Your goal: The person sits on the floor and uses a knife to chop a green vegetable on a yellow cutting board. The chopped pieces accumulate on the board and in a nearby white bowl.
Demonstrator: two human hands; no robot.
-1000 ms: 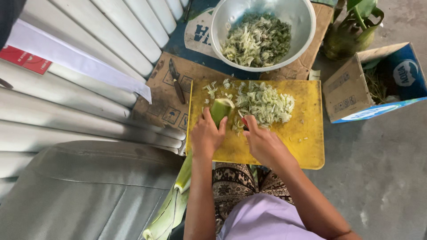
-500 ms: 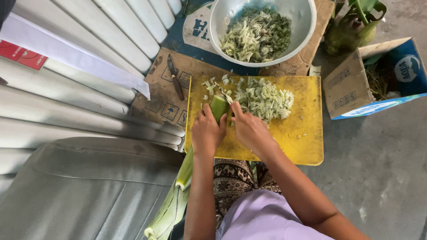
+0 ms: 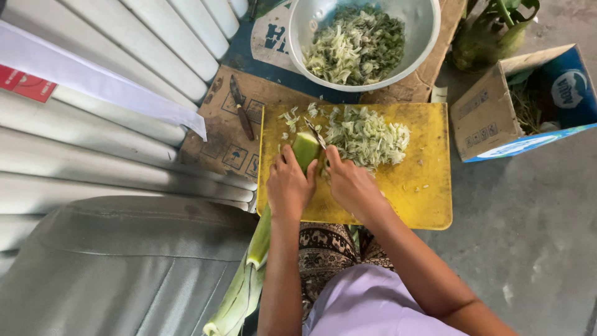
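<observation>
Nearest me, the long pale green stalk (image 3: 258, 249) ran up from below my knees onto the yellow board (image 3: 429, 199), its cut end (image 3: 305, 149) lying just beside the shreds (image 3: 367, 134). My left hand (image 3: 287, 186) was closed over the stalk close behind that end, pinning it flat. My right hand (image 3: 351, 183) was wrapped round the handle of a knife (image 3: 314, 132), the blade resting at the cut face. I judged the stalk light but long and fibrous, stiff enough to roll, probably moist and slick where cut, so best held near the end with fingertips tucked back. Beyond the board sat the bowl (image 3: 429, 37) of chopped greens, a spare knife (image 3: 241, 115) on cardboard (image 3: 217, 143), and a box (image 3: 485, 118) at right.
</observation>
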